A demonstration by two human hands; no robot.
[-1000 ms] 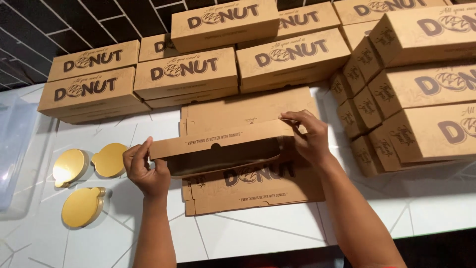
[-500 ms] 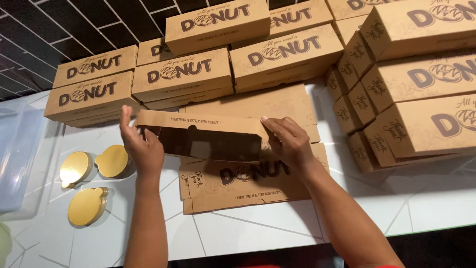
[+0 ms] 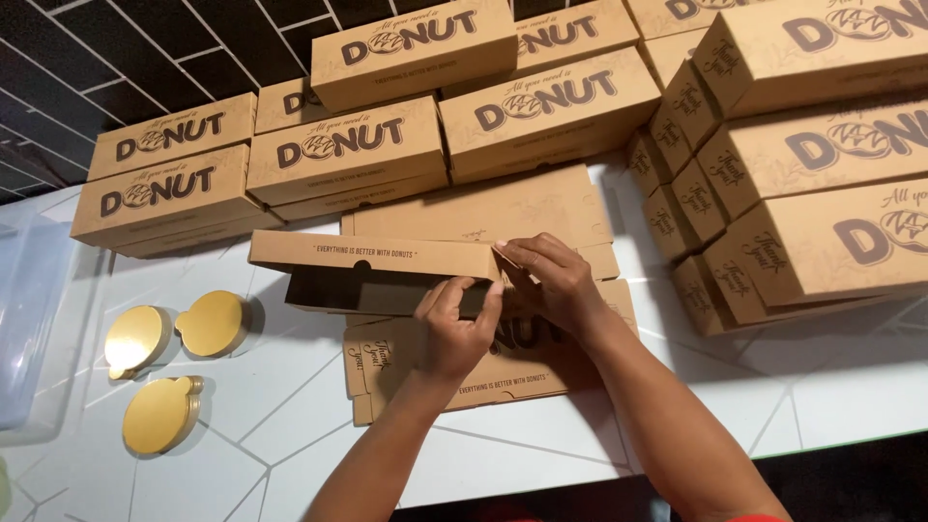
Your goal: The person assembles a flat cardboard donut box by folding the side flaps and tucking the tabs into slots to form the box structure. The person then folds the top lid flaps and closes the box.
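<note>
Far left: clear plastic tub (image 3: 29, 329) at the counter edge, only partly in view. Next to it, three round gold cardboard discs with small tabs (image 3: 174, 333) lie flat on the white patterned counter (image 3: 290, 425), laid out singly, well apart from the hands.

Centre: long brown cardboard box, half-formed (image 3: 372, 275), held just above a stack of flat unfolded brown box blanks (image 3: 464, 372). Its open dark side faces the person, so the flaps stay visible.

Left hand (image 3: 454, 329) comes up from below, fingers curled narrow, pinching the box's right end, thumb on the near edge. Right hand (image 3: 551, 280) sits just beside it, fingertips closed on the small end flap at the same corner. Both hands on one end looks like bracing while the flap gets tucked.

Back and right: finished brown printed boxes stacked in rows (image 3: 541, 106) against the dark tiled wall (image 3: 116, 58), another pile (image 3: 822, 193) on the right with ends facing in.
</note>
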